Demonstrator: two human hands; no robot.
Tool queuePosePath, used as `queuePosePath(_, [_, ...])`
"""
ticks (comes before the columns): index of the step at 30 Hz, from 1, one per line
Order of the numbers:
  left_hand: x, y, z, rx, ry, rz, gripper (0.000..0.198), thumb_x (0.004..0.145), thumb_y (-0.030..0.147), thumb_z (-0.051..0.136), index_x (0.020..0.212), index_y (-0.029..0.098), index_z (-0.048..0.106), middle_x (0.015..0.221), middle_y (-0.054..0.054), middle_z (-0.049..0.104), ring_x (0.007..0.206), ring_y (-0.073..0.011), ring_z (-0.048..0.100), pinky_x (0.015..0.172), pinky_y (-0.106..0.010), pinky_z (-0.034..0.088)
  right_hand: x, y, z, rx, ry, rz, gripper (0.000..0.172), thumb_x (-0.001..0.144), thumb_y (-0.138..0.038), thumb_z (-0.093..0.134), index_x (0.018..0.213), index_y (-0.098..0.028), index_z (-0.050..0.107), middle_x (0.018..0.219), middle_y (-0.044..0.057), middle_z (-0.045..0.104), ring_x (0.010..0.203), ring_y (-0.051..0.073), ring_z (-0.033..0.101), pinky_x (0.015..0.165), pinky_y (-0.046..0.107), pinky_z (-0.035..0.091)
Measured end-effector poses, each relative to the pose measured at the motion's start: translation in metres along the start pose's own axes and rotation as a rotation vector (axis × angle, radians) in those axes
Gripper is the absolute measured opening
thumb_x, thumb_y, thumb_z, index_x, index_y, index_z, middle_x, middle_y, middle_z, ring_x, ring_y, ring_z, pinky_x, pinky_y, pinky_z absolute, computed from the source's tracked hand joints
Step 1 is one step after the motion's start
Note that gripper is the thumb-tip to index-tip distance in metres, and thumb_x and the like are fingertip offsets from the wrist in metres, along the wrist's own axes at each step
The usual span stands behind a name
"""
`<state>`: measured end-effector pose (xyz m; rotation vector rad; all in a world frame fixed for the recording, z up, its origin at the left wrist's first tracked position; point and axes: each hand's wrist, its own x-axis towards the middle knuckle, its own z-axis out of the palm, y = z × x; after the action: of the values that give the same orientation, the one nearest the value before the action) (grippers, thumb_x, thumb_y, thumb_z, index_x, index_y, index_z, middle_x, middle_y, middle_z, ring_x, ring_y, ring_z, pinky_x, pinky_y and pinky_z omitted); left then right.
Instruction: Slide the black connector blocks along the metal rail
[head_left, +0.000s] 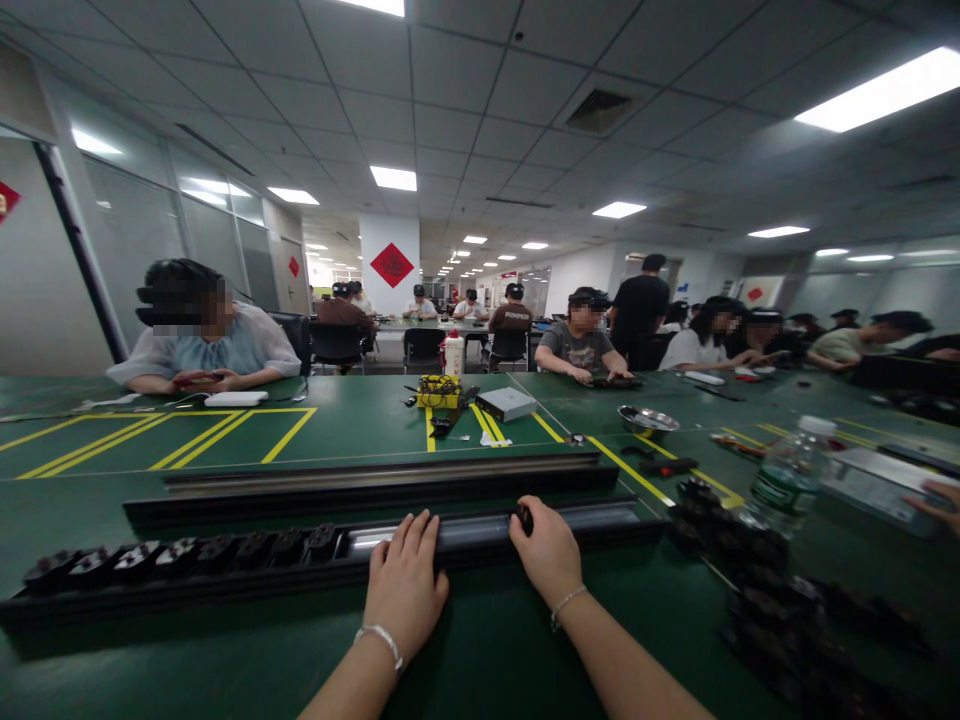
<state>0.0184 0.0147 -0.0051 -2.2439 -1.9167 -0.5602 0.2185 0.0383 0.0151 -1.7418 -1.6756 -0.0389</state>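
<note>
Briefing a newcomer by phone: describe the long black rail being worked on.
On the green table two long black rails lie side by side. It is the nearer rail, the left hand flat on it, the right hand pinching a small black piece at it. Unlike the far rail, it carries a row of black blocks.

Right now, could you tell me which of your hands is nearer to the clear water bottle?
Right. The right hand, pinching a small black part on the rail, lies left of the water bottle; the left hand rests even farther left.
</note>
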Motion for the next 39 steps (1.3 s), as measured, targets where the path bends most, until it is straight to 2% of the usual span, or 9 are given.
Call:
queuePosePath(19, [-0.0004,0.0022,-0.0051,0.003,-0.037,-0.014,0.058,0.074,0.026,0.038,0.133,0.025,0.037,0.142,-0.001,0.036,0.131,-0.0209,0.026,0.102,-0.042,0.023,0.0002,-0.0007,-0.0021,-0.009,-0.025,0.016,0.029,0.079,-0.030,0.041,0.099,-0.019,0.059,0.094,0.005,0.065,0.090,0.019,0.057,0.077,0.028,0.041])
queuePosePath(32, [-0.0005,0.0026,-0.0052,0.032,-0.045,-0.007,0.057,0.075,0.026,0.039,0.133,0.025,0.036,0.143,-0.001,0.036,0.132,-0.0209,0.026,0.102,-0.042,0.025,0.0006,0.0011,-0.0016,0.006,-0.024,0.019,0.024,0.078,-0.028,0.042,0.094,-0.021,0.059,0.087,0.003,0.065,0.082,0.017,0.058,0.072,0.027,0.041])
queuePosePath(39, [-0.0006,0.0030,-0.0062,0.015,-0.033,-0.009,0.058,0.075,0.025,0.039,0.132,0.025,0.037,0.142,-0.001,0.037,0.131,-0.0207,0.027,0.102,-0.041,0.024,0.0022,0.0030,-0.0011,-0.019,0.008,-0.067,0.023,0.078,-0.026,0.043,0.091,-0.019,0.060,0.090,0.004,0.065,0.088,0.018,0.057,0.095,0.035,0.030])
